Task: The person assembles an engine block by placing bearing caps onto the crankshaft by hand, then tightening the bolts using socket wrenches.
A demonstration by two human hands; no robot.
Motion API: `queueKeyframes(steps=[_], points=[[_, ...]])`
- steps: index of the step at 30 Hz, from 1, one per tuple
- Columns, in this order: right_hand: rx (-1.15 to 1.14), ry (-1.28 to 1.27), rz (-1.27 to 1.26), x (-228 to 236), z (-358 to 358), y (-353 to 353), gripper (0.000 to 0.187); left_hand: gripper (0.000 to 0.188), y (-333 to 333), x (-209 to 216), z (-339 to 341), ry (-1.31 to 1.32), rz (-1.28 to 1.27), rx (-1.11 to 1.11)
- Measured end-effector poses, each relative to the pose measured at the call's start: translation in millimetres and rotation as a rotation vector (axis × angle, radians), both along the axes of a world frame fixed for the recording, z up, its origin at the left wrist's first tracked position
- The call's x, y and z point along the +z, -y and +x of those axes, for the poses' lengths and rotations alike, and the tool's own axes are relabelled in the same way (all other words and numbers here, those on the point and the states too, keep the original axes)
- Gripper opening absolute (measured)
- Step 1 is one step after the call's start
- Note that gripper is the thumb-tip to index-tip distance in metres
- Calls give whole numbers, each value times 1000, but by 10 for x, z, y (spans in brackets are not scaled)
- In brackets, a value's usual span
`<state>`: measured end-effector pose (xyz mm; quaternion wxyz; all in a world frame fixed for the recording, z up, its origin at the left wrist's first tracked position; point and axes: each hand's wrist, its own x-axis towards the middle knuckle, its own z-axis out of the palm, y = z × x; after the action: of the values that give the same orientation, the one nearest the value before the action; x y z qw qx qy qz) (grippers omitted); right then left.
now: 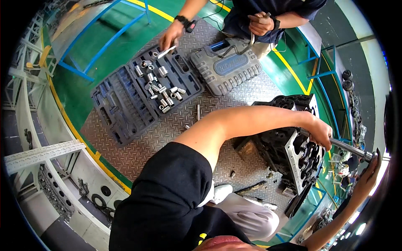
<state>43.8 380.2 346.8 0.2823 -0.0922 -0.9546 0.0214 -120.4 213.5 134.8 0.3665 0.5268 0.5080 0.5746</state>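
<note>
My left hand (pixel 320 133) is closed around a long metal bar-handled wrench (pixel 350 147), close to an engine block (pixel 293 154). The tool's inner end is partly hidden by my hand and the block. At the far right, my right hand (pixel 368 178) touches the wrench's outer end with its fingers stretched out. The block is dark with a pale machined face and stands on a diamond-plate surface (pixel 167 134). Across from me, another person's hand (pixel 169 37) holds a shiny wrench (pixel 167 51) over an opened socket case (pixel 121 100). That person's other hand (pixel 260 24) grips something slim.
Loose chrome sockets (pixel 163 71) lie in the case. Beside it rests a closed grey tool case (pixel 226 65). Small parts and a long dirty piece (pixel 251 187) lie near my knee. Blue-framed stands (pixel 104 46) and white racks (pixel 46 154) with engine parts surround the platform.
</note>
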Motion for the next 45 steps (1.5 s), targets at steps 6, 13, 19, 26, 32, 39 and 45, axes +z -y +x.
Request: queueKeyframes(steps=[6, 13, 19, 26, 32, 39, 45], points=[[124, 75, 323, 297, 162, 78, 37, 41, -51, 51, 82, -44, 83, 25], [176, 139, 227, 91, -135, 432, 35, 40, 218, -22, -47, 19, -52, 42], [118, 305, 192, 330, -49, 425, 36, 49, 173, 119, 9, 49, -36, -72], [52, 525, -167, 524, -25, 892, 41, 40, 155, 326, 114, 21, 110, 27], [295, 279, -117, 402, 320, 116, 40, 37, 37, 442, 175, -144, 149, 197], [488, 376, 801, 531, 355, 297, 65, 35, 134, 420, 133, -95, 81, 161], [461, 491, 711, 781, 143, 219, 63, 33, -93, 406, 120, 106, 130, 119]])
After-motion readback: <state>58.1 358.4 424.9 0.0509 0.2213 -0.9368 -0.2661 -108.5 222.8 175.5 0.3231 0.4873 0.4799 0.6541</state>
